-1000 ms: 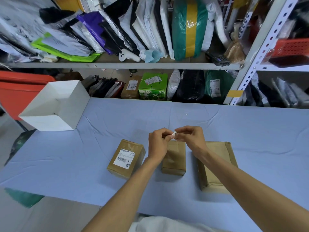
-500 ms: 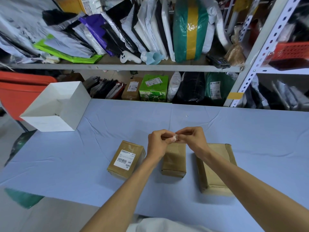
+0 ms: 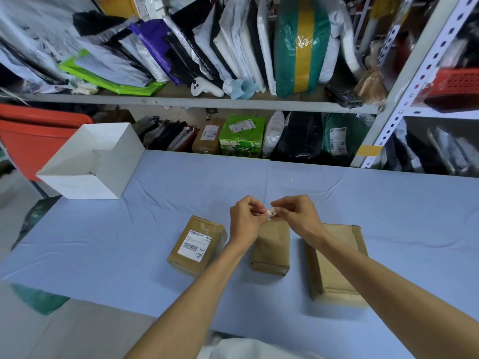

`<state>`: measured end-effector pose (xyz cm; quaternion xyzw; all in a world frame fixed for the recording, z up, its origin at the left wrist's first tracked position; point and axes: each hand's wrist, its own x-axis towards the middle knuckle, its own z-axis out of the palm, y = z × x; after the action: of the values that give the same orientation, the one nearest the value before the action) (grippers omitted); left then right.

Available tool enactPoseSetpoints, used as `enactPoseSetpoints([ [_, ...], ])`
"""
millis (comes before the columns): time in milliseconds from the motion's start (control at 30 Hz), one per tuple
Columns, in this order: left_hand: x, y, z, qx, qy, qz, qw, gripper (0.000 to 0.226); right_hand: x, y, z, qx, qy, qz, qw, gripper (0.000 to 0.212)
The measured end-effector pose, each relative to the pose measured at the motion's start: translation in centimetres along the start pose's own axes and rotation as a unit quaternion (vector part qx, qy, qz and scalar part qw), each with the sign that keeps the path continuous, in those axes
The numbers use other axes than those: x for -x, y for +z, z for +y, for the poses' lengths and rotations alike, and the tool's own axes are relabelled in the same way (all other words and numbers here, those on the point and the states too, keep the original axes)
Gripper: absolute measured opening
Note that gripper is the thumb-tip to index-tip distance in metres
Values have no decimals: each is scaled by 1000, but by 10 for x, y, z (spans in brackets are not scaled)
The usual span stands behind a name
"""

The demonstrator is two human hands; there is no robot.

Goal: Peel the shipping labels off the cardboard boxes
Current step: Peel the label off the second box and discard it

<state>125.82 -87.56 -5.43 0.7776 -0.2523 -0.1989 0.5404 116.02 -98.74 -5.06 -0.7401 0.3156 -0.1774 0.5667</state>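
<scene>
A blue-covered desk (image 3: pixel 124 244) carries three cardboard boxes in a row, long axes running away from the person. The left box (image 3: pixel 211 227) has a label (image 3: pixel 193 242) facing up. The middle box (image 3: pixel 270 251) and right box (image 3: pixel 337 263) show bare tops. Above the middle box, forearms converging, the left hand (image 3: pixel 245 218) and right hand (image 3: pixel 298 213) pinch a crumpled label wad (image 3: pixel 270 211) with curled fingers. Beyond are a white box (image 3: pixel 103 177) and packed shelves (image 3: pixel 181 101).

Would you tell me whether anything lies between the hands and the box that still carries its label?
Nothing visible does: only bare tablecloth separates the left hand from the labelled box. It and the right hand pinch a crumpled label above the middle box.
</scene>
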Motion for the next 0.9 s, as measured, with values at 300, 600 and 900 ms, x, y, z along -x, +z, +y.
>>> enactPoseSetpoints([
  [300, 6, -6, -5, 7, -7, -7, 1000, 36, -2, 0, 1, 16, -2, -26, 1000, 16],
  [600, 8, -2, -8, 79, -75, 9, 994, 36, -2, 9, -2, 9, -16, 24, 1000, 6],
  [900, 14, -25, -16, 68, -92, 60, 992, 14, 1, 41, -10, 34, -19, -34, 999, 13],
])
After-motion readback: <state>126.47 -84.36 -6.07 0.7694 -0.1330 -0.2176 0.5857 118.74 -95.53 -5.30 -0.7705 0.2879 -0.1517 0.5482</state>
